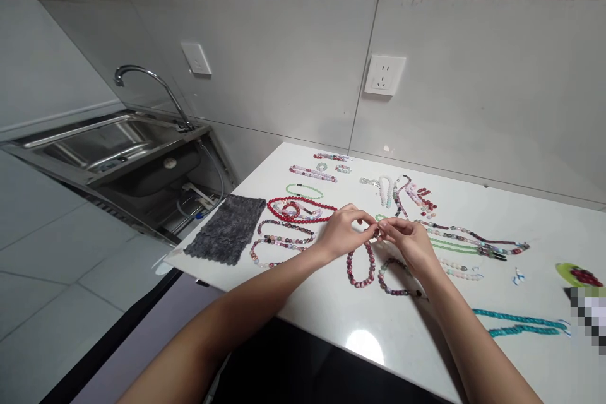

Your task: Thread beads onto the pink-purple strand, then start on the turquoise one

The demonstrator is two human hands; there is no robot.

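the left hand and the right hand meet above the white countertop, thumb and fingertips of each pinched at the top of 1 dark red bead loop. the loop drops below the fingertips; whether its lowest beads touch the counter, i cannot tell. using 2 hands at 1 spot probably steadies a part too small and covered to make out. just beside it, a 2nd loop, the mottled bead bracelet, lies on the counter partly behind the right hand, likely put there for easy reach. the red bead necklace is laid as an open ring, and the teal bead strand is doubled back on itself, both perhaps to avoid tangling. the dark gray textured cloth lies flat at the counter's left end, maybe as a soft, grippy surface.
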